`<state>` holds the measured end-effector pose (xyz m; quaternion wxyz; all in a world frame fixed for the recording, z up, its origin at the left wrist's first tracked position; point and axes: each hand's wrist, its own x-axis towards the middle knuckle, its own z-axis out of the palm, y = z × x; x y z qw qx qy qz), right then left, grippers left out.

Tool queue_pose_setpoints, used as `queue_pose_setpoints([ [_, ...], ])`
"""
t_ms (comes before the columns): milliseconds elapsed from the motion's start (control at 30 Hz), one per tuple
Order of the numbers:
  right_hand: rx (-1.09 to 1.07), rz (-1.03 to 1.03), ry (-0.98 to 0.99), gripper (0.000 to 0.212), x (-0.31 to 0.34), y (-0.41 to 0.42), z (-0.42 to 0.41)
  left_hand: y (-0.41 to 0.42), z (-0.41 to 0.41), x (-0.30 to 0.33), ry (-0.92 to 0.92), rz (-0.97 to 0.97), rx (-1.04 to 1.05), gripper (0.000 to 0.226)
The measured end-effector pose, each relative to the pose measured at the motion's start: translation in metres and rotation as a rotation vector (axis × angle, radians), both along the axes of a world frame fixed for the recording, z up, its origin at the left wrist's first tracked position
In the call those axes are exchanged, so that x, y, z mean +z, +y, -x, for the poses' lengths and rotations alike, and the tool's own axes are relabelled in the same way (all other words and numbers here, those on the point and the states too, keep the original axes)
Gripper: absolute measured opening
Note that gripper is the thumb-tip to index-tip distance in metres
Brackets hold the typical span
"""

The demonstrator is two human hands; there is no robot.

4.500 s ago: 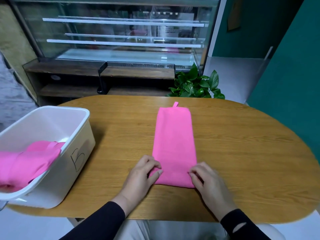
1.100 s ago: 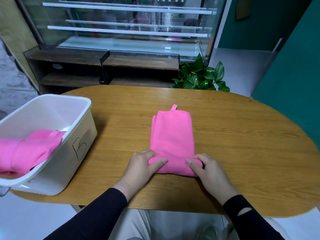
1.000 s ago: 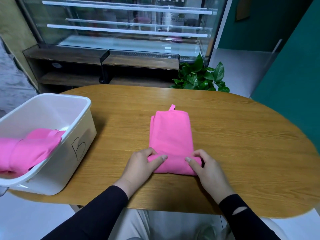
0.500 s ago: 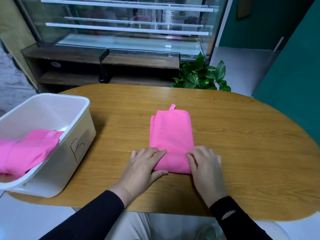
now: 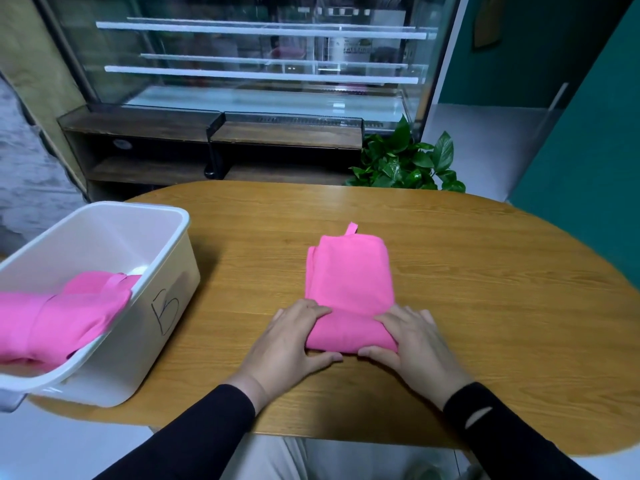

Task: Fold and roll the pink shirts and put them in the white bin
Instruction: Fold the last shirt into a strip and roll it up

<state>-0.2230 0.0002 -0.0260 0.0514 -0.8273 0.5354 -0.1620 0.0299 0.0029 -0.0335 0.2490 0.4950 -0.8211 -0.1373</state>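
Your table carries everything here: the white bin sits at its left end, partly over the near edge, with one pink shirt already inside and draped over the near rim. The pink shirt you are working lies flat in the middle of the table, well apart from the bin, folded into a narrow strip.

Its long axis runs straight away from you, and the far end, with the small loop, points toward the display case. The near end is already turned into a thick roll lying crosswise, left to right.

Your left hand cups the roll's left end, fingers curled over the top and thumb tucked under the near side. Your right hand mirrors it on the right end.

What could go wrong, biggest first:
- The roll may drift off line if one hand pushes faster than the other; it would come out cone-shaped and loose.
- The left edge of the flat part shows layers peeking out (they are not quite flush), so they could splay further as you roll.
- Slack between your hands may let the middle of the roll bulge or unwind when you lift it.
- The bin overhangs the table edge, so a hard drop on its near side could tip it.
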Motion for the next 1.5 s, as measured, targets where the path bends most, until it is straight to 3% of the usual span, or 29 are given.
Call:
queue_pose_setpoints([
  [233, 0.012, -0.264, 0.061, 0.069, 0.032, -0.004, 0.003, 0.0, 0.0, 0.002, -0.039, -0.007, 0.036, 0.079],
  [367, -0.004, 0.004, 0.155, 0.07, 0.032, 0.006, -0.009, -0.005, 0.0, -0.002, -0.048, -0.053, 0.085, 0.08],
  [433, 0.003, 0.109, 0.18, 0.077, 0.024, 0.011, -0.016, -0.005, 0.001, -0.001, -0.037, -0.037, 0.083, 0.068],
  [533, -0.018, 0.165, 0.189, 0.075, 0.012, 0.01, -0.025, -0.003, 0.002, 0.002, 0.069, 0.011, 0.101, 0.025],
  [600, -0.011, 0.176, 0.205, 0.07, 0.011, 0.003, -0.028, -0.003, 0.001, 0.004, 0.127, 0.022, 0.121, 0.017],
  [700, 0.025, 0.078, 0.212, 0.074, 0.018, -0.006, -0.029, -0.002, -0.003, 0.003, 0.106, 0.014, 0.121, 0.038],
  [833, 0.076, -0.2, 0.152, 0.075, 0.04, -0.01, -0.028, 0.001, -0.002, 0.005, 0.01, -0.012, 0.058, 0.063],
  [933, 0.025, -0.296, 0.106, 0.07, 0.052, -0.007, -0.031, -0.001, 0.0, 0.007, 0.067, -0.095, 0.089, 0.072],
  [1133, -0.134, 0.168, 0.223, 0.051, 0.021, 0.015, -0.046, -0.015, 0.005, 0.001, 0.174, -0.226, 0.169, 0.048],
  [1367, -0.161, 0.181, 0.157, 0.054, 0.013, -0.002, -0.049, -0.013, 0.008, 0.003, 0.167, -0.062, 0.186, 0.043],
  [1500, -0.163, 0.147, 0.038, 0.047, 0.017, -0.019, -0.047, -0.008, 0.006, 0.004, 0.02, 0.067, 0.107, 0.055],
])
